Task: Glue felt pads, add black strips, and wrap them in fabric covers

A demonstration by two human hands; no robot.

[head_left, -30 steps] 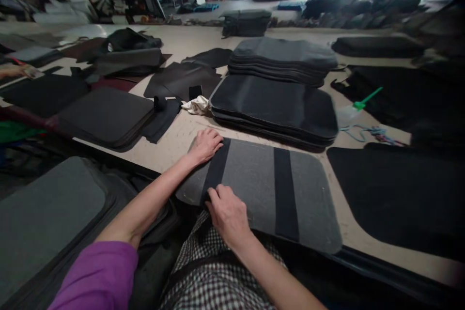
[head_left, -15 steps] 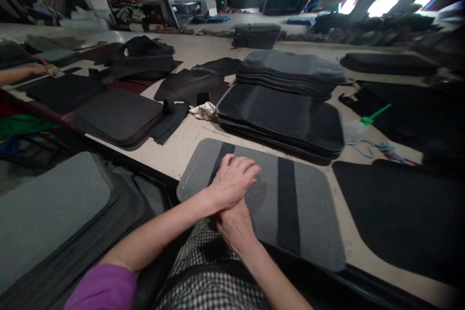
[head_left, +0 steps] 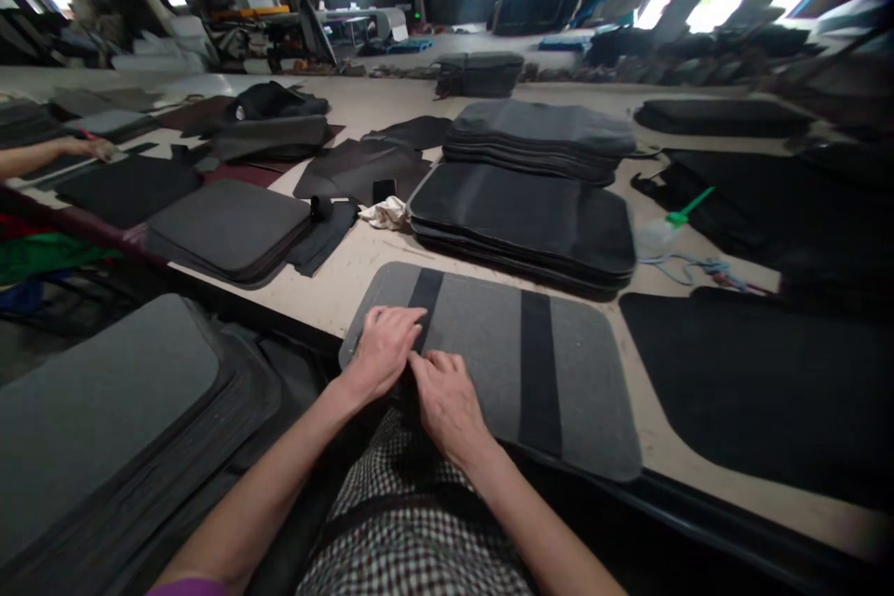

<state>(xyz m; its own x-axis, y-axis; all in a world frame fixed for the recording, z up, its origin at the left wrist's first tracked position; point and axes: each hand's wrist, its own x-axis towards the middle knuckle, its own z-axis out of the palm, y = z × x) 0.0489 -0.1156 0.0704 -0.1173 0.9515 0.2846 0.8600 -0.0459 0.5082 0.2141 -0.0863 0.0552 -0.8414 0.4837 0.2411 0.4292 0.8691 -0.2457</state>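
Observation:
A grey panel (head_left: 475, 326) with rounded corners lies at the table's front edge, with two black strips across it. Over the left black strip (head_left: 427, 293), my left hand (head_left: 383, 349) has its fingers bent and held together, closed on the strip. My right hand (head_left: 451, 400) is just right of it, fingers curled and pinching the same strip near the panel's front edge. Both sets of fingertips almost meet, and the part of the strip under them is hidden. The right black strip (head_left: 539, 363) lies flat, touched by neither hand.
Behind the panel stands a stack of black panels (head_left: 523, 219), with a crumpled cloth (head_left: 386, 213) beside it. A green-nozzled bottle (head_left: 674, 222) and cords (head_left: 705, 270) lie to the right. Grey panels (head_left: 104, 400) are piled at lower left. Another person's hand (head_left: 88, 147) is at far left.
My left hand has moved left and down from across the panel onto the left strip. My right hand, formerly partly beneath it, has moved up beside it, its fingers now visible.

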